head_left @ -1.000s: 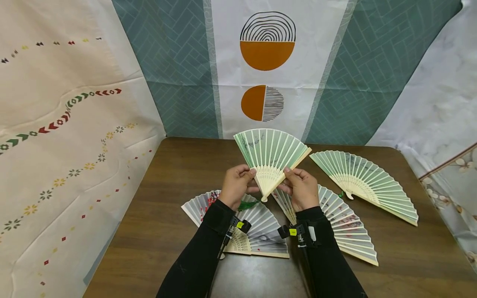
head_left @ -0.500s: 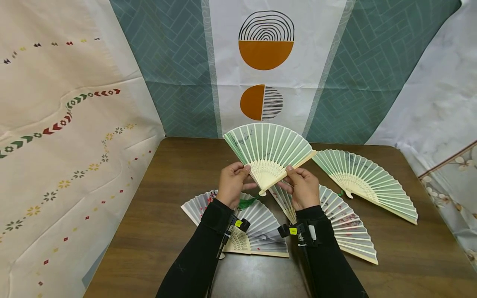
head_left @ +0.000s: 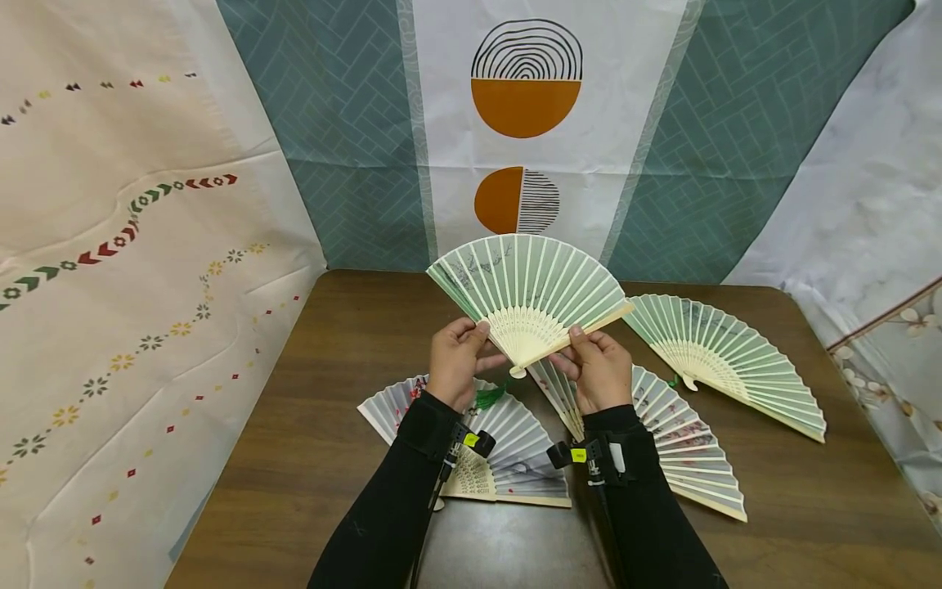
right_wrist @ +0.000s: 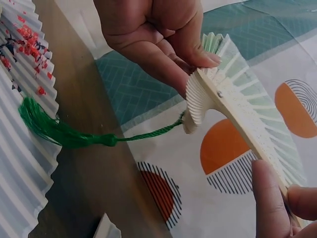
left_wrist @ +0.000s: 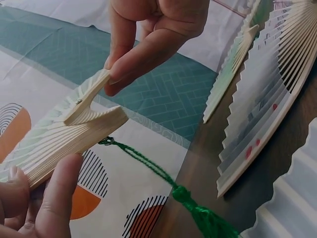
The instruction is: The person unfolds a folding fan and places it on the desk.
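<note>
A light green folding fan (head_left: 526,286) with cream ribs is spread wide above the table, its pivot end pointing down toward me. My left hand (head_left: 455,360) pinches its left outer rib, and my right hand (head_left: 599,368) pinches the right one between thumb and fingers. From the pivot hangs a green tassel (left_wrist: 183,196), also plain in the right wrist view. Below my left hand lies a spread white fan (head_left: 515,442) with red blossoms, partly hidden by the arm. Another white fan (head_left: 684,442) with pinkish print lies under my right forearm.
A second green fan (head_left: 728,364) lies spread at the right of the brown wooden table (head_left: 294,458). Patterned cloths hang behind and to the left; the teal and white cloth (head_left: 353,164) meets the table's far edge.
The held green fan has spread wider, its left side swinging outward. Both hands have risen slightly with it. The fans on the table have stayed put.
</note>
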Demonstrator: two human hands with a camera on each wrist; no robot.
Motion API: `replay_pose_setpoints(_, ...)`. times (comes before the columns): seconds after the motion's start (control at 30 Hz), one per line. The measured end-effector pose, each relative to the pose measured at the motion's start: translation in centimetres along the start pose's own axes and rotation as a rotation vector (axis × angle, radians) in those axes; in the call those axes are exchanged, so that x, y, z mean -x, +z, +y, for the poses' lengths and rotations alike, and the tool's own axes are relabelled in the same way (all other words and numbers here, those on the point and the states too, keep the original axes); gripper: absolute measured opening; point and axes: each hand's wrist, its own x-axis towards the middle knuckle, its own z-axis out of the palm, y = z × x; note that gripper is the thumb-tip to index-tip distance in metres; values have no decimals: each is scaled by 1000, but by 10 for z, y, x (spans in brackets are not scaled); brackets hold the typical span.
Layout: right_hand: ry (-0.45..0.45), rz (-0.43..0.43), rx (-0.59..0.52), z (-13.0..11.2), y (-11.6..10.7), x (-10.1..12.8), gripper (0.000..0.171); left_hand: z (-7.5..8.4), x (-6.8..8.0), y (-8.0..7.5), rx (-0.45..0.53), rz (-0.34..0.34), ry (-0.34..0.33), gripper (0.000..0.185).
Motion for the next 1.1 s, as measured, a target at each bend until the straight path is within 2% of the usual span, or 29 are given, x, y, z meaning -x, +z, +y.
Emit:
replay_pose_setpoints(0.27, -26, 20, -52, 1, 2, 0, 19, -1, -2, 1, 77, 31, 16, 20)
replay_pose_setpoints(0.43, -21, 39, -91, 3, 2, 0, 16, -2, -2, 1, 105, 51, 16, 21)
replay_pose_setpoints(0.6, -10, 76, -132, 6, 2, 0, 23, -3, -2, 3, 147, 75, 32, 23)
replay_pose_setpoints(0.77, 12, 81, -135, 7, 3, 1, 14, -5, -1, 4, 178, 99, 55, 24)
replay_pose_setpoints(1.1, 12, 110, -201, 6, 7, 3, 17, -6, 0, 6, 216, 126, 68, 25)
